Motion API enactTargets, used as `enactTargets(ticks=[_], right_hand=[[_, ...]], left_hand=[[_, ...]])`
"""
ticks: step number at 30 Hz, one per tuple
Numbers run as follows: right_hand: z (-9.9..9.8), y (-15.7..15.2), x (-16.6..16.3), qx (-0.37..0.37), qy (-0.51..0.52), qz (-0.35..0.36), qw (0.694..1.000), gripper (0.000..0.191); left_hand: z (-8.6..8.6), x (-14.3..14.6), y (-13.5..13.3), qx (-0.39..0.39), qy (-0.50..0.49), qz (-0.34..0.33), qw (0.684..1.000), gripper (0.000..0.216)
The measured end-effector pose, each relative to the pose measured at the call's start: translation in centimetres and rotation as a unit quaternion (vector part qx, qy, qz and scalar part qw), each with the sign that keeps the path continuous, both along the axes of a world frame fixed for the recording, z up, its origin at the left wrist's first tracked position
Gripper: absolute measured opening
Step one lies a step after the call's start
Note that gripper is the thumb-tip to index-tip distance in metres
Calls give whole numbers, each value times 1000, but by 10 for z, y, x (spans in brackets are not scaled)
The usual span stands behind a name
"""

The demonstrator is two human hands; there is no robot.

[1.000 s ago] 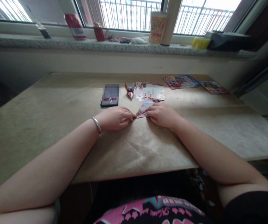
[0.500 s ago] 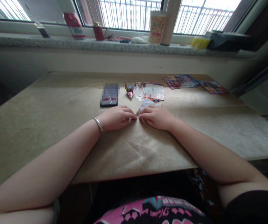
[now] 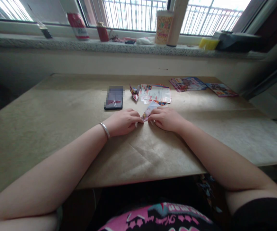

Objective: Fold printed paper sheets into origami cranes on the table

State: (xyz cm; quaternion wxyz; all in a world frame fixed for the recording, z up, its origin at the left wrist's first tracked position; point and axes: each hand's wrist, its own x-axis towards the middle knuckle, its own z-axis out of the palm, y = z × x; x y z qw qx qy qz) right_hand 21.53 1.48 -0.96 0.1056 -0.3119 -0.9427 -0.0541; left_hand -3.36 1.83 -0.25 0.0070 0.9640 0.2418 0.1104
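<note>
A small folded piece of colourful printed paper (image 3: pixel 149 111) lies on the brown paper-covered table (image 3: pixel 56 122) between my hands. My left hand (image 3: pixel 123 121), with a silver bracelet on the wrist, has its fingers curled and pinches the paper's near left tip. My right hand (image 3: pixel 167 118) presses its closed fingers on the paper's right side, covering part of it. Both hands rest on the table, fingertips almost touching.
A dark phone (image 3: pixel 113 98) lies just beyond my left hand. A folded paper shape (image 3: pixel 134 91) and a stack of printed leaflets (image 3: pixel 157 93) sit behind the hands. More leaflets (image 3: pixel 188 83) lie at the far right. Cups and small items line the windowsill (image 3: pixel 119 46).
My right hand slid left along the folded paper toward my left hand, covering more of it. The left hand barely shifted.
</note>
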Motion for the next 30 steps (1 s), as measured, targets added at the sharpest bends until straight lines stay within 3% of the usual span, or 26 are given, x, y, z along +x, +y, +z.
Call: enactTargets(ticks=[6, 14, 30], right_hand=[[-1, 6, 10, -5, -2, 7, 1000, 34], [-6, -1, -4, -1, 6, 24, 1000, 35], [-1, 2, 4, -31, 5, 5, 999, 37]], left_hand=[[0, -1, 1, -3, 5, 0, 1000, 35], [-5, 2, 2, 22, 5, -7, 1000, 34], [-5, 9, -5, 61, 28, 13, 998, 35]])
